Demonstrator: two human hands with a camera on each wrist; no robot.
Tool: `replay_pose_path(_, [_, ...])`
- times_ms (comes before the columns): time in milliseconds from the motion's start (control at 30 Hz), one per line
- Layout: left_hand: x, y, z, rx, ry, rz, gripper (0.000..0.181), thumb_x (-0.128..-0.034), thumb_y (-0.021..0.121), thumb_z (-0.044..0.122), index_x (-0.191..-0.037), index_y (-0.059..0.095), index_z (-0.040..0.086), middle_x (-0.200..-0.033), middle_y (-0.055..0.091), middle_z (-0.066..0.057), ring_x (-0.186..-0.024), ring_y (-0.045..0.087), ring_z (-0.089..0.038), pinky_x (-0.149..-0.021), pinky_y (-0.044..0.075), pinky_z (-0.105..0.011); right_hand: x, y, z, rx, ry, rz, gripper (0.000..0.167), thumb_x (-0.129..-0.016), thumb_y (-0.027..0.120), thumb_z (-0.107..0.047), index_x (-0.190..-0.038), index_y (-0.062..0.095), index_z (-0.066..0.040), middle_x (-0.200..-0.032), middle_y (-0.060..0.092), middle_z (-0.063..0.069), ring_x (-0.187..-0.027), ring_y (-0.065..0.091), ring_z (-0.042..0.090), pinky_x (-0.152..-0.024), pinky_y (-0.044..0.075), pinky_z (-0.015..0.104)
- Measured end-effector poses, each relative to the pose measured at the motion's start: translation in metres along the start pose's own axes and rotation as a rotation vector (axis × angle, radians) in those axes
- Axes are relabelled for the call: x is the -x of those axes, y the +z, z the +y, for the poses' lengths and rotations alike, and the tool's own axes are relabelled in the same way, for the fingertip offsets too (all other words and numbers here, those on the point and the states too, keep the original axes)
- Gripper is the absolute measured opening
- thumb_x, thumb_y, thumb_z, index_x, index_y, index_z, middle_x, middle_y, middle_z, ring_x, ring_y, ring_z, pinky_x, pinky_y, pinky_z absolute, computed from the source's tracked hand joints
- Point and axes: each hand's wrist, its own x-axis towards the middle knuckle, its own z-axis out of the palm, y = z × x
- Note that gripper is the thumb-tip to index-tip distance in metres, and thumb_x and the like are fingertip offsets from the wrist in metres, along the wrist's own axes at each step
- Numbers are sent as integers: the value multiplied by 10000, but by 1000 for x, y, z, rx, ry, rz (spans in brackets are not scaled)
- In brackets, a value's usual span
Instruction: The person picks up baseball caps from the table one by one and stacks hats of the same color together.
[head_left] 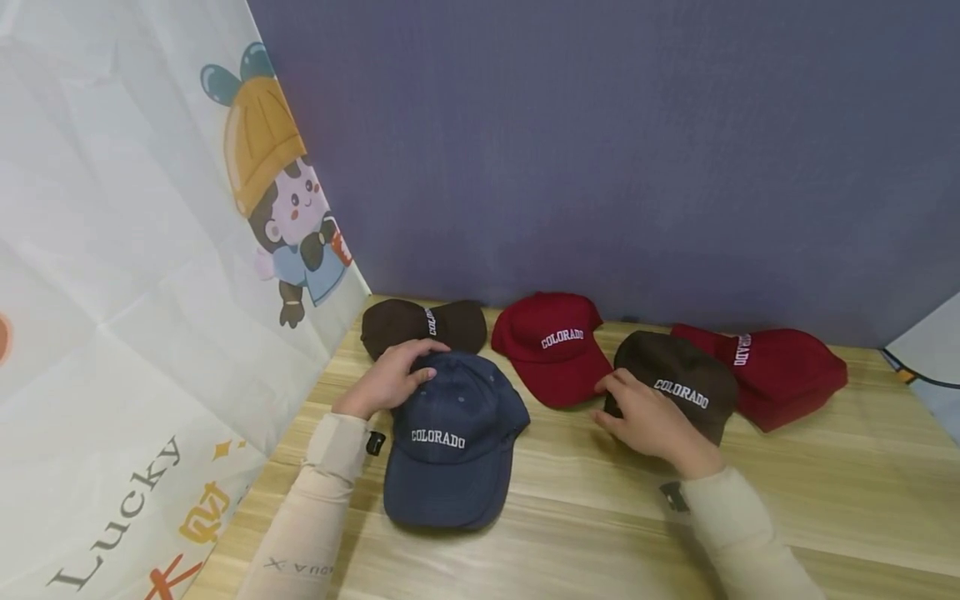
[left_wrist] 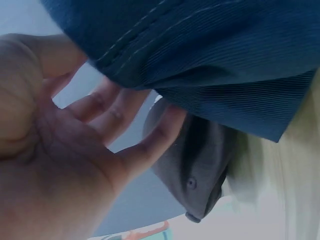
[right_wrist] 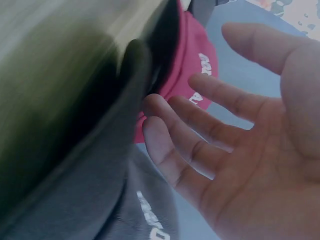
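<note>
Left grip (head_left: 393, 379) loose on navy cap (head_left: 453, 417), right grip (head_left: 651, 418) wide; woodgrain table (head_left: 592, 525), slate backdrop (head_left: 600, 150), printed sheet (head_left: 127, 250).

The table (head_left: 577, 533) bears two brown caps (head_left: 393, 323), two red caps (head_left: 555, 362) and one navy cap (head_left: 448, 483).
</note>
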Motion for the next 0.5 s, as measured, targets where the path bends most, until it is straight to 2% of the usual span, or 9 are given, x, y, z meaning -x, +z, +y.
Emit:
replay_pose_path(133, [-2, 4, -4, -1, -15, 37, 366, -965, 685, 72, -1320, 654, 155, -1356, 661, -115, -1302, 600, -329, -1072, 468, -522, 0, 2, 4, -3, -7, -23, 276, -933, 731, -270, -1136, 719, -83, -1297, 619, 155, -1156, 633, 354, -909, 531, 553])
replay_pose_path(300, [-3, 6, -6, -13, -31, 74, 355, -957, 695, 59, -1297, 668, 159, -1319, 676, -116, -1258, 622, -327, -1049, 480, -518, 2, 4, 6, 24, -35, -74, 335, -944, 712, -285, -1207, 731, -78, -1461, 536, 260, -1194, 544, 419, -980, 486, 555])
replay_pose_path(500, [-5, 7, -8, -22, -31, 123, 361, -953, 698, 53, -1297, 670, 160, -1260, 689, -124, -1190, 644, -319, -1015, 490, -509, 2, 6, 5, 80, -53, -148, 486, -947, 710, -339, -1370, 659, -104, -1540, 449, 286, -1093, 501, 329, -808, 446, 427])
